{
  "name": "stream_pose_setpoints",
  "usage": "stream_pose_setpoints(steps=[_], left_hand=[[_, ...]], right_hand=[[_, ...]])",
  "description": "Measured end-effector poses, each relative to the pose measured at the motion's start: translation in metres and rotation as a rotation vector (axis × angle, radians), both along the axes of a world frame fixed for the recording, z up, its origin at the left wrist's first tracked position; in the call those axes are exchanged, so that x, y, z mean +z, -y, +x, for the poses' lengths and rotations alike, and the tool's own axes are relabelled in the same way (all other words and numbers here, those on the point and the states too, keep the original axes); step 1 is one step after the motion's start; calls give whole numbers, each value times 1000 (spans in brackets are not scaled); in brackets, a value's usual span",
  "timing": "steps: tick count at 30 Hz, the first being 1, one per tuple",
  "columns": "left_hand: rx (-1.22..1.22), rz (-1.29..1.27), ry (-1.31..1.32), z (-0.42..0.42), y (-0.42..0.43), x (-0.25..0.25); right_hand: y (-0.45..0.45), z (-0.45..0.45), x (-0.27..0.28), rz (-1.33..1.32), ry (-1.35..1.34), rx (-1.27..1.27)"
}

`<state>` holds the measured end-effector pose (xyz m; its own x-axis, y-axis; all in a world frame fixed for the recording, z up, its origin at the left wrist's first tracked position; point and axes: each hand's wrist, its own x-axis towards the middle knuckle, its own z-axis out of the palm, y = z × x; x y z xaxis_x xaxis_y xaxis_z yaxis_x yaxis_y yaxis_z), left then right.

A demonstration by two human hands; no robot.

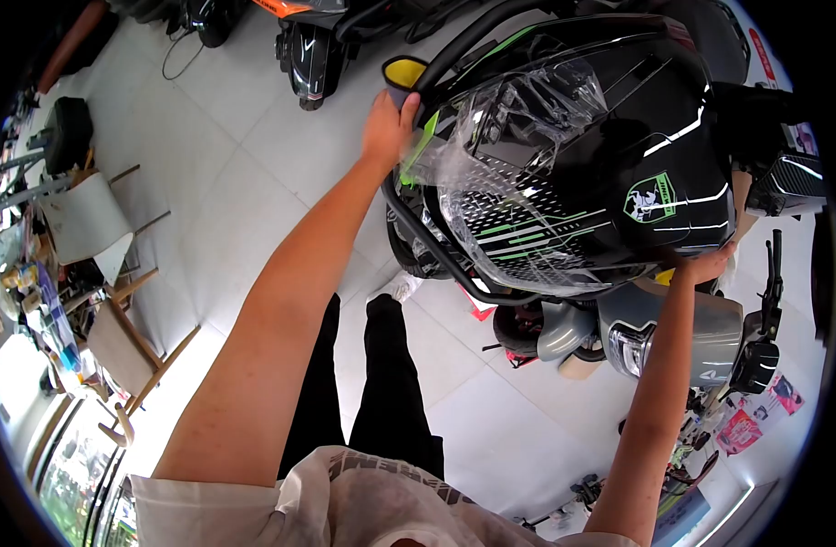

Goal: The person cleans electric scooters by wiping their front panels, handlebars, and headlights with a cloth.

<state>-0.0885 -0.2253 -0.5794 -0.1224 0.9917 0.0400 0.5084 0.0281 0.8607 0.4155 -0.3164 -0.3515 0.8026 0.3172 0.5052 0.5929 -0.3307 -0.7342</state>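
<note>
A glossy black vehicle body panel (619, 137) with green and white markings fills the upper right, partly covered by loose, wrinkled clear film (464, 173). My left hand (389, 128) is at the panel's left side, by the black tubular bar, closed around a grey piece with a yellow inside (404, 75). My right hand (708, 264) touches the panel's lower right edge; its fingertips are partly hidden there. A small yellow patch shows beside that hand, too little of it to name.
Below the panel stands a grey scooter (673, 328) with black handlebars. Chairs (126, 351) and a cluttered shelf line the left side. Another black and orange vehicle (309, 64) is at the top. My legs stand on pale floor tiles (245, 182).
</note>
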Motion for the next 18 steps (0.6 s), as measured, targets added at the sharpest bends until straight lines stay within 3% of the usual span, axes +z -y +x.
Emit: stream_pose_setpoints(steps=[1,3,14,18], left_hand=[[5,-7,2,-5,7,-1],[-39,-299,5,-14,20,-3],[133,-98,-56,-3,65,-17],[169,-185,60,1,85,-10]], right_hand=[[0,5,-2,-7,2,5],[1,14,-6,32,-17,-8],[-3,4,5,10,-190,-85],[-6,-8,11,2,-194,-146]])
